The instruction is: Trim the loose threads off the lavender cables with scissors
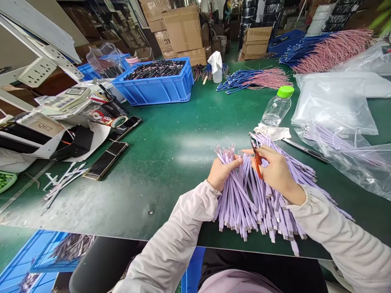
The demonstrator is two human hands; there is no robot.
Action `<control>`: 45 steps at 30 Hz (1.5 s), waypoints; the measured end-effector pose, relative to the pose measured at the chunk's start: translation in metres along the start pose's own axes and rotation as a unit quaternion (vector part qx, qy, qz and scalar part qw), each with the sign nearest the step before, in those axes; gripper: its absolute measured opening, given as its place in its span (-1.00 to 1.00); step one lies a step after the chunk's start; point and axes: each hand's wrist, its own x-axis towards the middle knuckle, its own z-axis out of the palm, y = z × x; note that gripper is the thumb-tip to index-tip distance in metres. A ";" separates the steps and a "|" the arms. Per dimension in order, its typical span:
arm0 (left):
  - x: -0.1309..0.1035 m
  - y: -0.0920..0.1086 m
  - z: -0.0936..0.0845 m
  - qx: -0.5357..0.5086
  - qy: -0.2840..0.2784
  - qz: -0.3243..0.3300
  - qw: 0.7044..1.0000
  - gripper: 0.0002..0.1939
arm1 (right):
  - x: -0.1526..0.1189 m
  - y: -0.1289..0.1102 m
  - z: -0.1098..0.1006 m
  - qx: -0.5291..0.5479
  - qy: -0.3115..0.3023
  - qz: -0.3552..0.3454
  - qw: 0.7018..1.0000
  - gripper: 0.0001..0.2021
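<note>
A heap of flat lavender cables (pixel 236 203) lies on the green table, metal plugs toward the front edge and thin stripped wires at the far end. At the left of the heap, my left hand (pixel 222 171) pinches a cable near its wire end; exactly how many strands are in the pinch is hidden. My right hand (pixel 279 173) is closed round small orange-handled scissors (pixel 258 165), their dark blades pointing up and away. The blade tips are close to my left fingertips. More lavender cables spread beneath and beyond my right wrist.
Beyond the hands stand a clear bottle with green cap (pixel 277 106) and a white tissue (pixel 273 132). Metal tweezers (pixel 305 150) and plastic bags (pixel 339 101) lie right. A blue crate (pixel 159 87) is at the back; phones (pixel 105 160) lie left.
</note>
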 end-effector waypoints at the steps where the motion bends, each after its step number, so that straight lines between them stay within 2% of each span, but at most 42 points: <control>1: 0.000 0.000 0.000 0.001 0.002 -0.002 1.000 -0.68 | 0.000 0.000 0.000 -0.006 0.008 0.000 1.000 -0.73; 9: 0.002 -0.002 0.000 0.025 -0.004 0.015 1.000 -0.68 | 0.001 0.001 0.002 -0.012 -0.005 -0.027 1.000 -0.78; 13: 0.002 -0.002 0.000 0.033 0.000 0.005 0.999 -0.69 | 0.001 0.002 0.002 -0.019 0.020 0.014 1.000 -0.83; 15: 0.002 0.000 -0.002 0.042 -0.033 0.007 0.999 -0.70 | 0.000 0.005 0.004 0.018 0.013 0.060 0.998 -0.84; 17: 0.001 0.003 -0.006 0.049 -0.099 -0.003 0.994 -0.70 | 0.001 0.009 0.005 0.050 -0.010 0.101 0.994 -0.84; 19: 0.000 0.007 -0.011 0.054 -0.157 -0.031 0.986 -0.66 | 0.002 0.013 0.006 0.033 -0.025 0.115 0.993 -0.88; 20: 0.000 0.009 -0.013 0.049 -0.168 -0.048 0.983 -0.63 | 0.002 0.014 0.006 0.004 -0.022 0.109 0.994 -0.88; 22: -0.001 0.011 -0.015 0.014 -0.152 -0.086 0.984 -0.56 | 0.003 0.017 0.004 -0.066 -0.003 0.086 0.994 -0.85; 24: 0.000 0.012 -0.016 -0.048 -0.103 -0.117 0.987 -0.54 | 0.003 0.019 0.003 -0.116 0.014 0.060 0.991 -0.83; 28: 0.003 0.009 -0.013 -0.123 -0.020 -0.152 0.981 -0.68 | 0.001 0.018 0.003 -0.104 0.009 0.039 0.994 -0.89; 30: 0.004 0.007 -0.011 -0.127 -0.021 -0.153 0.980 -0.72 | 0.000 0.015 0.003 -0.054 -0.002 0.033 0.998 -0.85; 34: 0.003 0.004 -0.009 -0.113 -0.038 -0.116 0.986 -0.69 | -0.002 0.009 0.004 0.040 -0.030 0.015 0.999 -0.76; 40: 0.002 0.004 -0.008 -0.091 -0.063 -0.095 0.989 -0.54 | -0.003 0.006 0.004 0.028 -0.031 -0.001 0.999 -0.78; 45: 0.002 0.002 -0.006 -0.090 -0.049 -0.081 0.991 -0.59 | -0.003 0.009 0.007 0.061 -0.024 0.025 0.998 -0.86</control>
